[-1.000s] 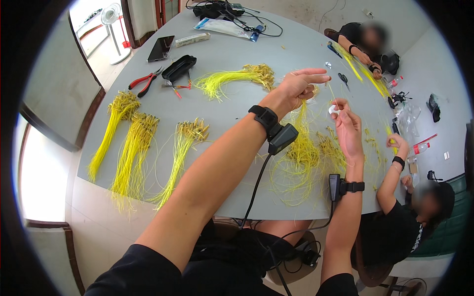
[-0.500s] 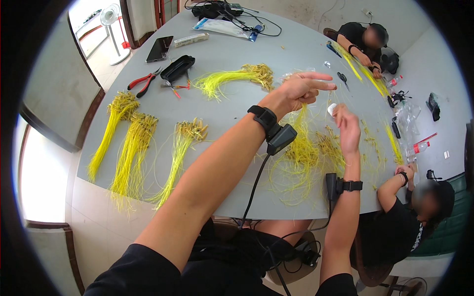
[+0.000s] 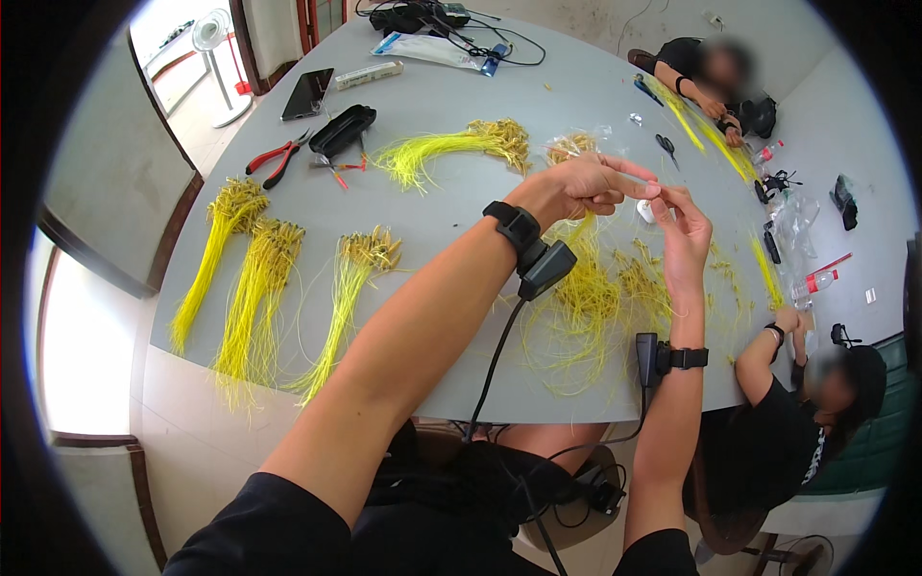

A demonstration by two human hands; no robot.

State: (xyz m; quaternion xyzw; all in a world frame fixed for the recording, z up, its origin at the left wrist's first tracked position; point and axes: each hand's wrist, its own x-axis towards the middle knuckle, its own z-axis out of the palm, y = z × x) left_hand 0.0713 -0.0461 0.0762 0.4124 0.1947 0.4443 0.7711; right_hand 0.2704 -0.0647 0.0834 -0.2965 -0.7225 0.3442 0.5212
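My left hand [image 3: 597,184] is over the right half of the table, its lower fingers curled on thin yellow line [image 3: 580,230] that hangs below it. Its index finger stretches right and meets the fingertips of my right hand [image 3: 688,230]. Thumb and finger of that right hand are pinched; what lies between them is too small to make out. Under both hands spreads a loose tangle of yellow line [image 3: 586,293], with a heap of small gold-brown pieces [image 3: 642,278] beside it. A small white object [image 3: 646,210] sits just behind the right fingertips.
Bundles of yellow line with gold-brown ends [image 3: 269,288] lie at left; another bundle [image 3: 451,149] is farther back. Around them are red-handled pliers [image 3: 274,161], a black tray [image 3: 343,132], a phone [image 3: 308,94], scissors [image 3: 667,150] and a clear bag [image 3: 574,144]. Two people work at right.
My right hand has moved up and slightly right, bringing its fingertips to my left index finger. The left hand has shifted only slightly, with the line still hanging from it.
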